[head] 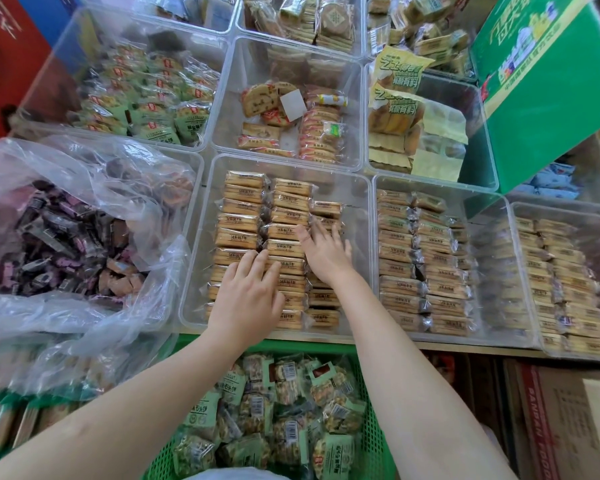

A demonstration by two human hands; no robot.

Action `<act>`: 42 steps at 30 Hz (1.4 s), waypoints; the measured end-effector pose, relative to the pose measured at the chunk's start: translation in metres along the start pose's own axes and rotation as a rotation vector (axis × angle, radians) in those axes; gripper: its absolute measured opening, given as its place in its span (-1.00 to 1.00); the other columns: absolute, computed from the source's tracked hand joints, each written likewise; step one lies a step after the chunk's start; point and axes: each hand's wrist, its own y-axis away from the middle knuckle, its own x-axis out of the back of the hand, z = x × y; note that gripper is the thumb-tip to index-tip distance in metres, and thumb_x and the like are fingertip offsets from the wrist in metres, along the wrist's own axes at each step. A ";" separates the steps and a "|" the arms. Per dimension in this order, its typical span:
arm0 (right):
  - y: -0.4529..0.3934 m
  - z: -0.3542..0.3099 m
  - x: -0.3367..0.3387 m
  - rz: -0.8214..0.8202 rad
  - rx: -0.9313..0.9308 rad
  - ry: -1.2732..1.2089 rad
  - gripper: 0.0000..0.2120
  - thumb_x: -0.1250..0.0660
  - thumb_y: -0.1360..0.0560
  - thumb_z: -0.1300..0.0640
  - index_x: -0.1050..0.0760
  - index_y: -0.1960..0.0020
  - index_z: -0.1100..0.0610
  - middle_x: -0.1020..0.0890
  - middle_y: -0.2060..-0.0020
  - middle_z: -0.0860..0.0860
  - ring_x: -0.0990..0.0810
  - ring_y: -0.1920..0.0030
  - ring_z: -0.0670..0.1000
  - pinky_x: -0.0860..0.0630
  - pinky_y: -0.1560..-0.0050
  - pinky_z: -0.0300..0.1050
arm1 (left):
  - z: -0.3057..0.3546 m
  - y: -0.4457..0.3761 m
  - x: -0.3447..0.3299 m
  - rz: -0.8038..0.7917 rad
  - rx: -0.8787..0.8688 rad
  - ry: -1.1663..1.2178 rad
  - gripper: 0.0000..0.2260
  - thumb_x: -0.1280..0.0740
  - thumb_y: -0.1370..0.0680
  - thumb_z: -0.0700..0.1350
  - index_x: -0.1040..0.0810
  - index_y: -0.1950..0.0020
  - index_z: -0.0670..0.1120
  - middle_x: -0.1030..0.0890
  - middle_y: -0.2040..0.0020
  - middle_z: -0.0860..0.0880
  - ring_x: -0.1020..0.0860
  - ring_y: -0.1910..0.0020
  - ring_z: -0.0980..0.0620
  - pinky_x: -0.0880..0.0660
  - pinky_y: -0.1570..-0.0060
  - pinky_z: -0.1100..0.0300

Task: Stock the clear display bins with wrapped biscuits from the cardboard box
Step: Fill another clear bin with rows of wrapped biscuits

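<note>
At centre frame both hands lie on the wrapped biscuits (243, 216) stacked in rows in the clear bin (359, 244); the left hand (248, 294) presses flat with fingers straight; the right hand (326, 252) spreads open over the right-hand rows; a cardboard box (568, 420) sits lower right.

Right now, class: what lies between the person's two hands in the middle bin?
In the head view, wrapped biscuits of the middle row lie between the left hand and right hand.

Bare floor along the clear bin's (362, 188) right wall stays reachable.
</note>
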 end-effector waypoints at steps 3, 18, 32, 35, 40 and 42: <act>-0.008 -0.002 0.007 0.001 -0.015 -0.029 -0.19 0.31 -0.53 -0.46 0.01 -0.65 -0.08 0.01 -0.63 -0.15 0.20 -0.63 0.03 0.29 -0.54 0.21 | 0.001 -0.001 0.002 -0.008 0.003 0.009 -0.35 0.14 -0.55 0.13 -0.38 -0.53 -0.08 -0.34 -0.55 -0.15 -0.21 -0.57 -0.18 -0.19 -0.49 -0.11; 0.016 0.010 -0.005 0.156 -0.015 -0.115 -0.30 0.14 -0.64 -0.35 -0.02 -0.66 0.00 0.01 -0.64 -0.02 0.14 -0.63 0.10 0.16 -0.59 0.16 | 0.002 0.001 0.003 -0.001 0.004 0.015 -0.36 0.10 -0.55 0.12 -0.43 -0.50 -0.10 -0.40 -0.51 -0.16 -0.27 -0.54 -0.19 -0.25 -0.47 -0.13; -0.011 -0.012 0.026 0.135 -0.219 -0.247 -0.23 0.14 -0.63 -0.36 -0.10 -0.63 0.16 0.00 -0.64 0.14 -0.05 -0.61 0.18 -0.03 -0.56 0.15 | 0.003 0.001 0.005 -0.008 0.003 0.024 -0.33 0.15 -0.54 0.13 -0.41 -0.51 -0.11 -0.39 -0.52 -0.15 -0.25 -0.55 -0.18 -0.22 -0.48 -0.12; -0.009 -0.010 0.028 0.150 -0.199 -0.233 -0.18 0.13 -0.63 -0.37 -0.06 -0.63 0.21 -0.03 -0.63 0.17 -0.07 -0.61 0.18 -0.07 -0.55 0.15 | 0.002 0.001 0.005 -0.006 0.001 0.018 -0.36 0.11 -0.55 0.12 -0.44 -0.49 -0.12 -0.42 -0.49 -0.16 -0.29 -0.53 -0.18 -0.27 -0.46 -0.12; 0.000 -0.006 0.023 0.198 -0.121 -0.162 -0.14 0.05 -0.60 -0.39 -0.10 -0.58 0.29 -0.19 -0.56 0.22 -0.29 -0.51 0.22 -0.30 -0.44 0.14 | 0.002 0.001 0.006 -0.009 -0.002 0.012 -0.32 0.16 -0.54 0.14 -0.40 -0.53 -0.10 -0.37 -0.53 -0.15 -0.23 -0.56 -0.17 -0.21 -0.48 -0.10; 0.004 -0.007 0.024 0.235 -0.070 -0.108 -0.13 0.03 -0.59 -0.40 -0.09 -0.58 0.30 -0.19 -0.56 0.22 -0.25 -0.52 0.22 -0.27 -0.48 0.15 | 0.002 0.001 0.005 -0.005 -0.002 0.012 -0.32 0.15 -0.54 0.14 -0.40 -0.52 -0.10 -0.37 -0.53 -0.15 -0.24 -0.55 -0.17 -0.22 -0.48 -0.10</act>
